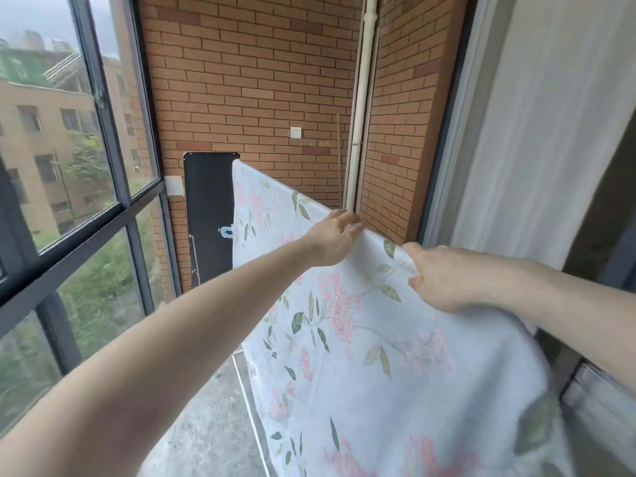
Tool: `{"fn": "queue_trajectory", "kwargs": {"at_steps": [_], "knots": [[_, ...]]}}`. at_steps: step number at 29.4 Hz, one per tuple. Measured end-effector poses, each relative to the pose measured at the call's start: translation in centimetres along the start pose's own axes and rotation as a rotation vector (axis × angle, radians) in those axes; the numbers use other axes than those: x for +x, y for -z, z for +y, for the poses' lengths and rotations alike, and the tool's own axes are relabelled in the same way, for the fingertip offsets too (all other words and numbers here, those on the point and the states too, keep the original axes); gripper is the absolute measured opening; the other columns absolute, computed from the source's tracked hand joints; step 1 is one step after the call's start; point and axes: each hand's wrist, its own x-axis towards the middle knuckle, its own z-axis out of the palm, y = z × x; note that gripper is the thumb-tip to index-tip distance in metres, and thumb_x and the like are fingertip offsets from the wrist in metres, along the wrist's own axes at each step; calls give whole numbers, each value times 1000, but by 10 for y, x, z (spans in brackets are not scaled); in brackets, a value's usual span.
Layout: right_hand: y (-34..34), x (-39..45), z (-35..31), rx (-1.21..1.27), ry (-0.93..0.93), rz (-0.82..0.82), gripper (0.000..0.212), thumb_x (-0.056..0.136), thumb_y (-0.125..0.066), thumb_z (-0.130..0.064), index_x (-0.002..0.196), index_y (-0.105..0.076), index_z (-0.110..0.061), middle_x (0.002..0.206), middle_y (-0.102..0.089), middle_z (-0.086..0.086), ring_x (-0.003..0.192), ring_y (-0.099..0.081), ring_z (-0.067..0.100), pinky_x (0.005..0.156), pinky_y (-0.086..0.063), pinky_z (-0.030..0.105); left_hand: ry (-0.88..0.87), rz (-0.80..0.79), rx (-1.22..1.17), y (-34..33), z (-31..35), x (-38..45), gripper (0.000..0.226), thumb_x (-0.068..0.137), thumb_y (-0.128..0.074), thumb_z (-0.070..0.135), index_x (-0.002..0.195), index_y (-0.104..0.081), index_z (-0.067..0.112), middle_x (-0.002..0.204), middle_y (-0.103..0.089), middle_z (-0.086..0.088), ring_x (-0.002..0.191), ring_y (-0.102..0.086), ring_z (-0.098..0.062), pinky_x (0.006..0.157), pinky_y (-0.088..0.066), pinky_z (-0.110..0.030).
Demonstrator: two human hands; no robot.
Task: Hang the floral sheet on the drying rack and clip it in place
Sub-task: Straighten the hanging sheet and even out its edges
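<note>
Left hand (335,237) lies loosely flat on the top fold while right hand (438,277), toward four o'clock, pinches the floral sheet (344,356), which looks light and limp, best gripped along that edge.

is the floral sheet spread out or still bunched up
Mostly spread: the floral sheet drapes flat along its top edge, where the left hand rests and the right hand grips it. Its near end looks bunched.
</note>
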Motion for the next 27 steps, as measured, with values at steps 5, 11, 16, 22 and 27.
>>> {"fn": "queue_trajectory", "kwargs": {"at_steps": [5,11,16,22,27], "knots": [[-4,-28,37,202,95,-17,32,99,-43,-29,131,-42,-26,117,-59,8,97,-63,28,86,-56,45,35,84,-106,-28,33,-32,48,109,-36,45,154,-43,30,168,-20,10,152,-27,-17,121,-24,-36],[-14,-31,41,422,129,98,43,92,-42,-18,134,-49,-20,126,-59,11,97,-60,29,70,-49,37,26,96,-184,-47,80,-82,48,106,-43,47,152,-44,36,166,-25,16,133,-48,-12,107,-36,-30],[-18,-31,35,553,172,178,34,97,-42,-21,125,-61,-18,123,-64,11,102,-58,31,75,-44,33,9,103,-265,-63,105,-129,51,100,-44,24,149,-47,36,158,-38,14,131,-53,-16,95,-40,-20],[-19,-29,36,681,200,144,37,106,-37,-46,83,-53,-22,96,-58,7,83,-53,28,54,-29,28,188,143,-230,-75,108,-168,57,98,-45,11,150,-46,34,151,-49,6,135,-51,-15,91,-47,-23],[-26,-28,49,922,314,50,23,104,-44,-27,85,-54,-17,83,-56,1,70,-52,19,58,-37,29,274,198,-227,-82,125,-185,47,99,-50,16,143,-54,32,144,-55,15,129,-55,-5,94,-49,-19]]}}
